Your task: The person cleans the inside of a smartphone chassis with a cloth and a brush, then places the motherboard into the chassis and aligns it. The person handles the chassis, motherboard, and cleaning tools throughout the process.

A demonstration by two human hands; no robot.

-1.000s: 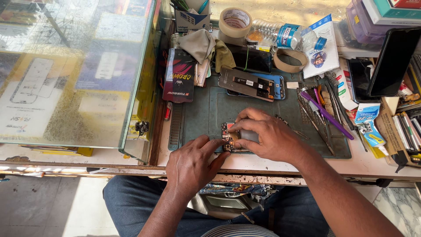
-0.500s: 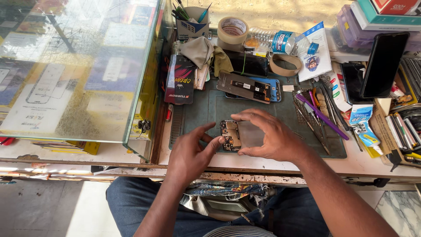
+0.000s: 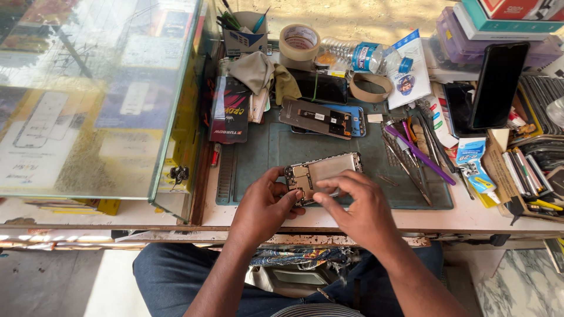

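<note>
- Grey metal phone (image 3: 322, 174), back off, board and battery bare, low over the green mat (image 3: 276, 147) near the front edge of the bench.
- My left hand (image 3: 262, 205) pinches its left end, thumb and fingers closed on the edge by the board.
- My right hand (image 3: 358, 205) has fingertips curled on its near edge; cannot tell how firm the hold is, or whether it lifts or only steadies.
- Judged light, stiff, thin; the open board looks fragile, so the rim is the place to hold, not the parts or battery.
- Bare metal edges may be slick.
- Behind it: a second opened phone (image 3: 317, 117) on a blue one, well apart.
- Right of the mat: tweezers and a purple tool (image 3: 420, 155), close to my right hand, easy to knock.
- Tape rolls (image 3: 299, 44), bottle (image 3: 355, 56), cloth (image 3: 252, 70), black phone (image 3: 499, 85) leaning at far right.
- Glass case (image 3: 88, 100) on my left, beside the mat; nothing between my hands and the phone.
</note>
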